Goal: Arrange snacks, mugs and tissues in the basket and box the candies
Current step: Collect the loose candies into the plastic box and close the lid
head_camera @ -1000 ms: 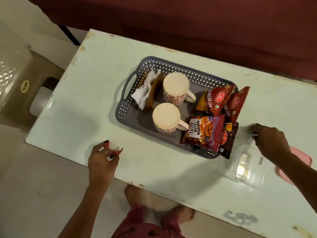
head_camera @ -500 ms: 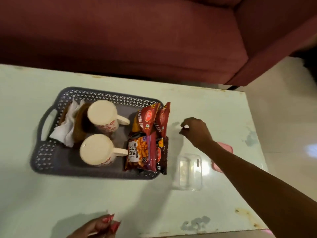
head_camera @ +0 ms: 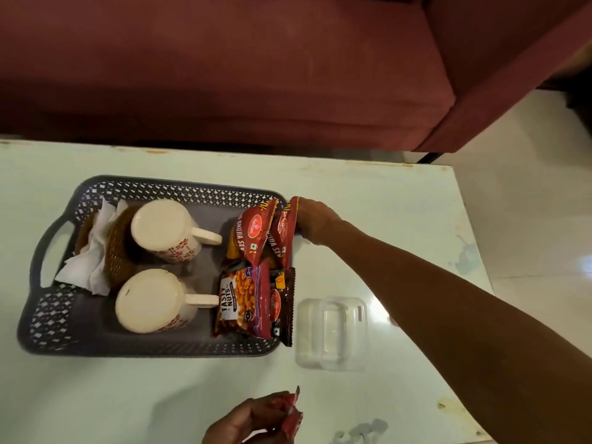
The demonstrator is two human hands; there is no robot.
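A grey basket (head_camera: 64, 331) holds two upturned cream mugs (head_camera: 161, 227) (head_camera: 149, 301), white tissues (head_camera: 86, 267) in a brown holder, and several snack packets (head_camera: 243, 299). My right hand (head_camera: 315, 224) reaches across to the basket's right end. Its fingers are closed on the outer edge of the rightmost red snack packet (head_camera: 283, 238), with the fingertips hidden behind it. At the table's near edge, my left hand (head_camera: 253, 421) pinches red-wrapped candies (head_camera: 291, 411). A clear plastic box (head_camera: 331, 334) stands open just right of the basket.
The pale table (head_camera: 368, 219) ends close on the right, with tiled floor (head_camera: 528, 203) beyond. A maroon sofa (head_camera: 224, 68) runs along the far edge. A sliver of pink lid (head_camera: 392, 320) shows under my right forearm.
The view swung right, then closer. My right hand went from the bare table beside the basket to the rightmost red packet. My left hand stayed at the near edge with the candies.
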